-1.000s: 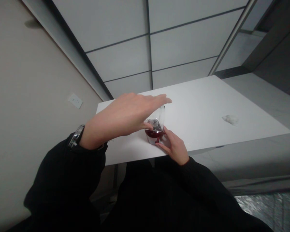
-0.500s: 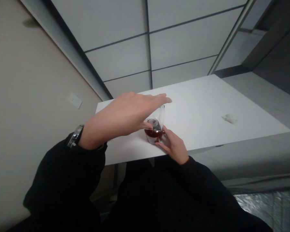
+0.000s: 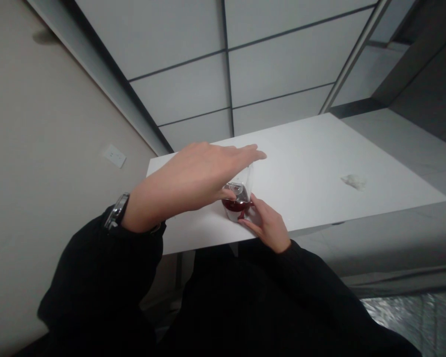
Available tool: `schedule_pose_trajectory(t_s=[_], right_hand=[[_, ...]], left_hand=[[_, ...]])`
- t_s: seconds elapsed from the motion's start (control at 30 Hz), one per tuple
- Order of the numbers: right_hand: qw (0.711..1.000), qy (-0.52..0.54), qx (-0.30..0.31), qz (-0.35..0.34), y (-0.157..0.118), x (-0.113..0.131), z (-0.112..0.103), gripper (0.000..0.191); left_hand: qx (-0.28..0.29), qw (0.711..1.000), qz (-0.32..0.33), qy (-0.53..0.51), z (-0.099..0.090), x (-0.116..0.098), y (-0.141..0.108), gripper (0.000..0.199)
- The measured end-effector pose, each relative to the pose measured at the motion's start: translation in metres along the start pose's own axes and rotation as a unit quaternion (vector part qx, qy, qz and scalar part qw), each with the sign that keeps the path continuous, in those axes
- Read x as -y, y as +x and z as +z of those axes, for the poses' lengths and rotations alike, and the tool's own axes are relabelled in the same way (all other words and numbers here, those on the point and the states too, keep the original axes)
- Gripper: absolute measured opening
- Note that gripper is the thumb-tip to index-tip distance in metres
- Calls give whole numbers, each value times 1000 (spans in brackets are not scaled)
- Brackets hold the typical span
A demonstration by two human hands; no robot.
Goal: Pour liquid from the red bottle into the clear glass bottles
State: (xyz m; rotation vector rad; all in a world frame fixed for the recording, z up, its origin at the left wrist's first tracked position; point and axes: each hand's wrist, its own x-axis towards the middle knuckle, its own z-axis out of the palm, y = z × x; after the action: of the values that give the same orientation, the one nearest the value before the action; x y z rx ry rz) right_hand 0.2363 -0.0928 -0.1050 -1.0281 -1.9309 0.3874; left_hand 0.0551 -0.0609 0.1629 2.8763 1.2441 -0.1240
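Observation:
In front of me, close to the table's near edge, a clear container (image 3: 236,204) with a dark red band or contents stands on the white table (image 3: 312,163). My right hand (image 3: 269,225) holds its lower right side between thumb and fingers. Reaching over from the left, my left hand (image 3: 200,176) has long, straight fingers above a clear, see-through upper piece (image 3: 248,177), its thumb against the front by the red part. That hand covers much of the upper piece, so I cannot tell whether it is separate from the container.
A crumpled whitish piece (image 3: 354,182), perhaps tissue or plastic, lies on the right of the table. White panelled doors (image 3: 278,69) rise behind it. A wall socket (image 3: 115,155) is at the left. Shiny crinkled sheeting (image 3: 412,317) lies at the lower right.
Very little differs. The left hand's fingertips have shifted slightly to the right over the clear piece, while the right hand keeps its hold on the container.

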Motion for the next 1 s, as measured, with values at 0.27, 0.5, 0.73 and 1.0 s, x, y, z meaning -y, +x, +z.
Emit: schedule_pose_trajectory(t_s=[0.27, 0.5, 0.73, 1.0], right_hand=[[1000, 3, 7, 15, 1, 2, 0, 93], [1000, 4, 19, 23, 1, 0, -1, 90], [1000, -6, 16, 24, -1, 0, 1, 83], [999, -14, -33, 4, -1, -3, 7, 106]], left_hand=[[-56, 994, 17, -89, 24, 25, -20, 64], [-133, 979, -43, -151, 64, 44, -47, 73], [-224, 952, -89, -189, 82, 50, -65, 70], [-310, 896, -159, -275, 110, 71, -63, 62]])
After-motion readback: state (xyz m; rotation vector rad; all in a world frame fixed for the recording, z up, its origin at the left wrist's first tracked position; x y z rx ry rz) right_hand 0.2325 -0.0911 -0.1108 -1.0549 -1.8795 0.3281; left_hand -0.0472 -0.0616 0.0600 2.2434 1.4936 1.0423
